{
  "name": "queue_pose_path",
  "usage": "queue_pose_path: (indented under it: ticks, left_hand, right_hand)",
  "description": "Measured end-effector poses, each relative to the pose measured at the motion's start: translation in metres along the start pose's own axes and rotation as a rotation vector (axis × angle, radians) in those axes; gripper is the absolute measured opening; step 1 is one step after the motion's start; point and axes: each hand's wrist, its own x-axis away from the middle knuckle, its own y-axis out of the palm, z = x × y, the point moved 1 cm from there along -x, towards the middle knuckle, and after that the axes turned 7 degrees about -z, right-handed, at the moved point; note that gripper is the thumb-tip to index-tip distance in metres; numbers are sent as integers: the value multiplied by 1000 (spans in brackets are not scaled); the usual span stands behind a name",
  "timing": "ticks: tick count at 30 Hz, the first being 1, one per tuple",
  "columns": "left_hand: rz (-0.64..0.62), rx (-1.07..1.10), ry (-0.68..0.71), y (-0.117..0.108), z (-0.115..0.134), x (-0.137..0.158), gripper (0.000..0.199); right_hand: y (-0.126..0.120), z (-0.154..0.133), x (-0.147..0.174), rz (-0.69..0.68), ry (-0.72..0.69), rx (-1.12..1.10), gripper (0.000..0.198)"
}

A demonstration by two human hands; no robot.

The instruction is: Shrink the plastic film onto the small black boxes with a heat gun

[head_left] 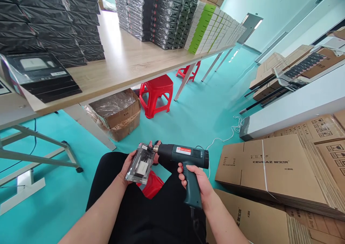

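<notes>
My right hand (194, 177) is wrapped round the handle of a dark green heat gun (185, 156), its cord hanging down below the grip. The gun's metal nozzle points left, close to the upper edge of a small black box (142, 165) with a white device pictured on it. Shiny clear film covers that box. Along its left side my left hand (128, 166) grips the box over my lap; some of the fingers are hidden behind it.
A wooden table (126, 62) carries stacks of film-wrapped black boxes (54, 21) and white-green boxes (212, 28). Beneath stand a red stool (157, 93) and a carton of clear film (118, 111). Flattened cartons (272, 168) lie at right; a white cord (223, 139) crosses the floor.
</notes>
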Motion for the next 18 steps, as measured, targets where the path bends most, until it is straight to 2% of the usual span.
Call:
queue_pose_path:
  ticks: [5, 8, 10, 12, 14, 18]
  left_hand:
    - [-5, -8, -22, -4, -1, -3, 46]
    - [-5, 21, -57, -7, -1, -7, 47]
    - [4, 29, -34, -9, 0, -9, 46]
    - [38, 32, 21, -11, 1, -10, 42]
    - [86, 34, 46, -14, 2, -11, 40]
    - [106, 45, -12, -16, 0, -12, 43]
  right_hand:
    - [11, 1, -9, -7, -47, 77, 25]
    - [23, 4, -6, -46, -101, 242, 27]
    - [33, 4, 2, -132, -43, 444, 27]
    - [44, 3, 11, -254, 83, 641, 26]
    - [53, -1, 14, -307, 134, 767, 24]
    - [66, -10, 3, -113, -75, 777, 26]
